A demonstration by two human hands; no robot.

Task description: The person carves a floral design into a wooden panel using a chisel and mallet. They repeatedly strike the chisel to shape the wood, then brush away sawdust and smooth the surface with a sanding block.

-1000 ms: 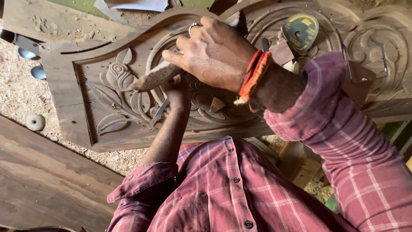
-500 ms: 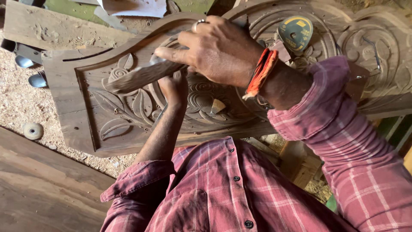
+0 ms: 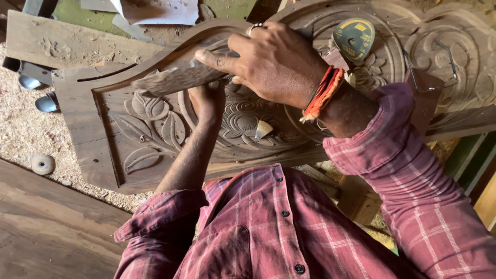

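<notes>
Head camera looks down over a red plaid shirt [image 3: 268, 232] at a carved wooden panel [image 3: 155, 129] lying among wood shavings [image 3: 20, 129]. Right hand [image 3: 274, 62], with a ring and orange-red threads [image 3: 323, 93] at the wrist, is clenched around a wooden mallet [image 3: 175, 78]; the mallet's head is motion-blurred, so its exact shape is hard to make out, and its handle is hidden inside the fist. Left hand [image 3: 206, 101] sits just below the mallet, closed against the panel's floral relief; it seems to grip a tool, but the tool itself is covered by the fingers and the mallet, so what it holds cannot be told. The panel runs from the left shavings to the right edge, where its round scrollwork is cut off by the frame; the right forearm covers much of its middle. A pale wood chip [image 3: 262, 129] lies on the carved rosette near the right wrist. A yellow and green abrasive disc [image 3: 354, 39] rests on the panel beyond the right hand, partly hidden behind it. A small grey wheel [image 3: 42, 164] lies in the shavings left of the panel, next to a dark plank [image 3: 46, 227].
</notes>
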